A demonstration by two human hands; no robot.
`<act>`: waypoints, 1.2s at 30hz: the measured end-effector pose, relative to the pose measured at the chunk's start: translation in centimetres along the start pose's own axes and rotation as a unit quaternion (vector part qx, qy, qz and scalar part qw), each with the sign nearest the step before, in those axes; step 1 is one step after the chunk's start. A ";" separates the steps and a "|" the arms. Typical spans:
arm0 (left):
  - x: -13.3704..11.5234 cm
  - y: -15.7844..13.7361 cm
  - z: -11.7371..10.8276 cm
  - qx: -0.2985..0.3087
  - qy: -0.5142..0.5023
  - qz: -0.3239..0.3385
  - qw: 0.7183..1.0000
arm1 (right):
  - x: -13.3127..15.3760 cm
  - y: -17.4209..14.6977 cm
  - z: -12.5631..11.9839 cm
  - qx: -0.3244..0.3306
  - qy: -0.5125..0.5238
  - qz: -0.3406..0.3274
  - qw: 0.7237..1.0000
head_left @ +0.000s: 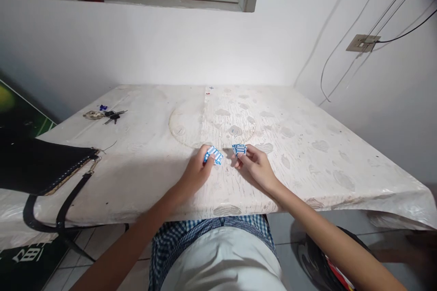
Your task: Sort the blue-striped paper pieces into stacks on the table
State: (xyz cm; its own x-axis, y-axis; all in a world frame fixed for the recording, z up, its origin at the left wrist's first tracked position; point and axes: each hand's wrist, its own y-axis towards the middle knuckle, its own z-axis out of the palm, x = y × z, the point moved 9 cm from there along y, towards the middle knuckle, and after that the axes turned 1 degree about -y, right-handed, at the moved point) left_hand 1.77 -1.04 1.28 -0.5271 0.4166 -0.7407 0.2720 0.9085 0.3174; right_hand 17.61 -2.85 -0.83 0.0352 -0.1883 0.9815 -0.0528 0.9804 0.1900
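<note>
With twelve o'clock pointing to the wall, the left hand [200, 163] is gripping a blue-and-white card bundle [212, 155], which is sticking out at the hand's two o'clock. Its thumb is pressing on the upper face, and the remaining fingers are curling mostly out of sight. The right hand [258, 164] is pinching a second blue-and-white card bundle [239, 149] at its own ten o'clock, thumb at the near edge, fingers supporting from behind. This second bundle is sitting slightly fanned at roughly three o'clock from the first, near it but apart, a narrow strip of tablecloth [307, 163] showing between them. Both bundles are hovering over or touching the cloth; which one, I cannot tell. How many cards each is containing is too small to count.

A black handbag [44, 163] is lying at nine o'clock from the left hand, its strap [72, 195] drooping over the near edge. A bunch of keys [113, 115] is resting at ten o'clock, just beside a small blue object [103, 107]. A wall socket [362, 42] is showing between one and two o'clock from the right hand.
</note>
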 end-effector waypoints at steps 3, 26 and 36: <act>1.3 3.1 -1.8 -0.005 -0.005 -0.008 1.000 | 1.6 2.4 -1.4 -0.017 -0.075 -0.036 0.996; 8.4 18.3 -2.8 -0.137 -0.111 -0.049 0.983 | -0.4 21.5 -0.9 -0.027 -0.424 -0.082 0.902; 11.0 17.3 -2.3 -0.208 -0.312 -0.176 0.910 | -2.1 21.7 -1.6 -0.063 -0.260 -0.019 0.963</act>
State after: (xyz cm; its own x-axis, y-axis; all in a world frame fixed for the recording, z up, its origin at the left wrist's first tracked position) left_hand -1.19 19.33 0.02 0.0734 0.1149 -0.9907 -0.2217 0.9704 0.0961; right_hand 18.00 18.93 1.17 -0.4713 -0.1958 0.8600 0.0618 0.9653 0.2536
